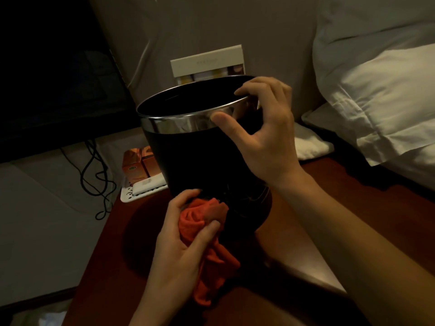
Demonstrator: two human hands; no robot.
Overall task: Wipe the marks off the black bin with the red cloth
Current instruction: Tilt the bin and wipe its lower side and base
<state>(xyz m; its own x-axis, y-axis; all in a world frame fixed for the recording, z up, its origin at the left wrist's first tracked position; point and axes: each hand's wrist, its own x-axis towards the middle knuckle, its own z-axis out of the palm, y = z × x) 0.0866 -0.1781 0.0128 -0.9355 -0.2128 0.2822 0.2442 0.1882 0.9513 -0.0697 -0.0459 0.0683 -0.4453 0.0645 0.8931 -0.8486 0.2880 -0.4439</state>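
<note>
Dim, warm indoor light with heavy shadow.

The brightest area is the white pillow [376, 90], right of the black bin [195, 156]; left of the bin the upper corner falls to near black. The bin's chrome rim band shows a soft glare streak, and a dark shadow pools on the red-brown table [113, 243] below it. Detail is soft and grainy, and straight edges bow towards the frame borders.

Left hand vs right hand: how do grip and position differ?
The left hand bunches the red cloth low against the black bin near its base; the right hand pinches the bin's chrome rim up top, thumb outside, fingers over the edge. The left wipes; the right steadies. Both are bare and curled round something.
</note>
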